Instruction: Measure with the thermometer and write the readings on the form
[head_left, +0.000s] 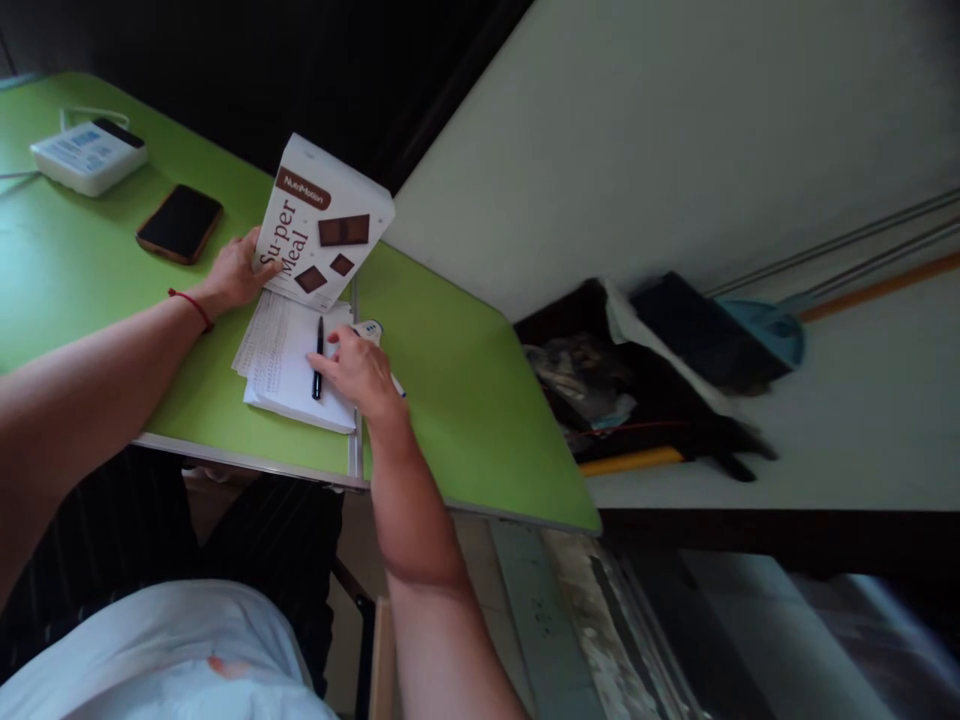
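My left hand (pixel 238 270) grips the lower left edge of a white "Su-per Meal" box (pixel 337 205) with chocolate pieces printed on it. The box stands tilted at the far end of a stack of paper sheets (pixel 289 385), partly covering them. On the top sheet lies a black pen (pixel 317 375). Over the right side of the stack hovers my right hand (pixel 360 370), its thumb at the pen and its fingers apart and bent. Partly hidden behind that hand is a small white object (pixel 369 329) with dark marks, whose kind I cannot make out.
On the green table (pixel 465 400), a phone (pixel 180 223) lies left of the box. Farther left is a white device (pixel 90 155) with a label and cable. Beyond the table's right end, a dark bin (pixel 592 370) holds crumpled bags, near a blue dustpan (pixel 757 330).
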